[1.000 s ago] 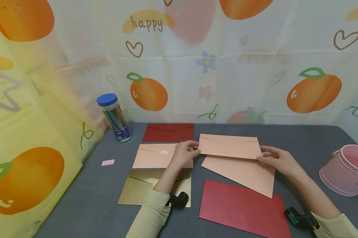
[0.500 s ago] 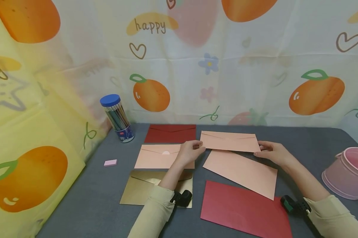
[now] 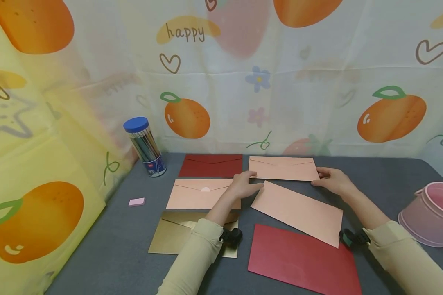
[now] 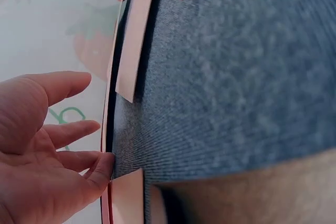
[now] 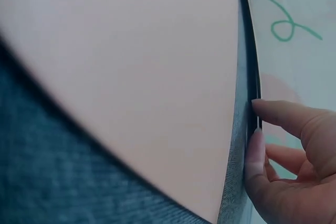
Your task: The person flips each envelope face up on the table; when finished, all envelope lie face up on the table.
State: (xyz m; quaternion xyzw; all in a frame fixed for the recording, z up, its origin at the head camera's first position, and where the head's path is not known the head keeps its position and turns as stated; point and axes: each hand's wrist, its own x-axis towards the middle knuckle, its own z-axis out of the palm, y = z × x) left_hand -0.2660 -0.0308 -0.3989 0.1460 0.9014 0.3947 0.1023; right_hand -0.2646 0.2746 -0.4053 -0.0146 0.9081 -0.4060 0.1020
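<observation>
A peach envelope, flap side up, lies level at the back of the table, on it or just above; I cannot tell which. My right hand pinches its right end between thumb and finger, as the right wrist view shows. My left hand is at its lower left corner, a fingertip touching the edge, the other fingers apart from it. Just below, a second peach envelope lies slanted, plain side up, overlapping a large red envelope.
Left of these, a dark red envelope, a peach one with a white seal and a gold one form a column. A blue-lidded pencil tub, a pink eraser and a pink bucket stand toward the sides.
The peach envelope has moved away from me to the back, beside the dark red one, and flattened. Both hands moved with it, and the left fingers have loosened from its corner.
</observation>
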